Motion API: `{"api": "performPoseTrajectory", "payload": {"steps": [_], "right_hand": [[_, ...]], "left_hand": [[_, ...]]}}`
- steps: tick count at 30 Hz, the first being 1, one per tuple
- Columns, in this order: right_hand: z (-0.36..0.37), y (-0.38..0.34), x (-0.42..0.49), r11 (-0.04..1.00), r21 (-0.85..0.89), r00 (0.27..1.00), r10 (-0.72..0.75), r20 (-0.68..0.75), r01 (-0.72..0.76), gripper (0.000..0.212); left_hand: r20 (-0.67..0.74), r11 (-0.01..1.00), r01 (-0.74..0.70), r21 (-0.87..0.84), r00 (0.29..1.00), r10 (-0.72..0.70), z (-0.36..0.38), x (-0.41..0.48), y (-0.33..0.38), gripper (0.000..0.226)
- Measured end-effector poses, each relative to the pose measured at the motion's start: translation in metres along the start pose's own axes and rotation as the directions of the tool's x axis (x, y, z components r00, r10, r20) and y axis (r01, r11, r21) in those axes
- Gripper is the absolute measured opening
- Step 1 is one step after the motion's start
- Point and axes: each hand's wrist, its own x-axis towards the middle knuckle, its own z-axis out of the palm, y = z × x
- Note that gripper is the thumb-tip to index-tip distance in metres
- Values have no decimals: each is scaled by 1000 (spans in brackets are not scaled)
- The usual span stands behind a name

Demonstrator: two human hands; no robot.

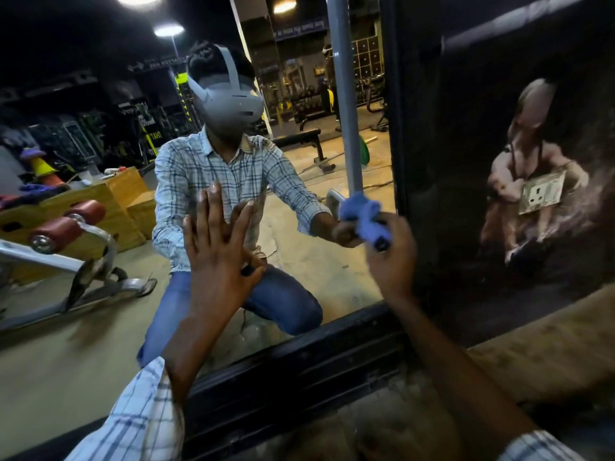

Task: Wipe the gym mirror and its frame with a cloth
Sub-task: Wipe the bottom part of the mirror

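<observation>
The gym mirror (pixel 100 327) fills the left and middle of the head view, inside a black frame (pixel 299 354) along its bottom and right edges. My left hand (pixel 219 257) lies flat against the glass, fingers straight and spread. My right hand (pixel 392 257) grips a blue cloth (pixel 364 216) and holds it against the mirror near the right frame edge. The reflection shows a kneeling person in a checked shirt and the same two hands.
A dark wall poster (pixel 519 194) with a wall socket (pixel 540 193) on it stands right of the frame. Reflected in the glass are a grey pole (pixel 342 94), wooden boxes (pixel 109 201), a bench with red rollers (pixel 66 227) and gym machines. Brown floor lies below.
</observation>
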Motion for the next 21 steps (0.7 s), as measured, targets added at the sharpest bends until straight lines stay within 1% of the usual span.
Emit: {"api": "performPoseTrajectory", "payload": {"steps": [1,2,4,6,7,8,10,12,14,15,16,17,19,21], "right_hand": [[-7,11,7,994,60,988,100,-120,-94,36],[-11,16,10,981,121,966,172,-191,-150,28],[-3,9,8,952,202,933,274,-234,-229,25],[19,-14,-5,932,265,926,307,-222,-245,34],[32,-31,-15,929,304,942,277,-189,-212,38],[46,-49,-27,928,335,968,218,-125,-165,40],[70,-81,-52,950,310,999,35,38,-45,37],[79,-96,-65,959,278,977,-110,185,55,36],[78,-91,-65,955,251,923,-235,305,160,39],[75,-85,-62,953,219,896,-278,346,211,41],[71,-78,-59,955,184,883,-286,373,232,43],[66,-73,-57,963,154,889,-266,372,223,45],[60,-68,-60,985,125,937,-151,316,116,47],[57,-67,-67,987,159,974,1,226,-38,35]], "left_hand": [[2,1000,8,-2,1000,-7,0,0,2,115],[-1,1000,14,-8,1000,-14,0,0,3,113],[-22,1000,15,-16,1000,-15,-1,1,4,110],[-30,1000,12,-3,999,-12,0,1,4,110],[-24,1000,12,3,1000,-12,1,0,3,110],[-18,1000,13,4,1000,-13,1,0,3,110],[-8,1000,10,8,1000,-10,1,0,1,107],[-7,1000,-10,12,1000,10,0,-2,-2,96],[-21,999,-26,29,999,27,1,-2,-4,85],[-26,999,-31,38,999,32,1,-2,-5,85],[-27,999,-33,37,999,34,1,-2,-6,88],[-18,999,-28,28,999,29,1,-2,-5,95],[29,1000,-8,2,1000,7,-2,-3,-2,109],[41,1000,1,-29,999,0,-6,-3,0,115]]}}
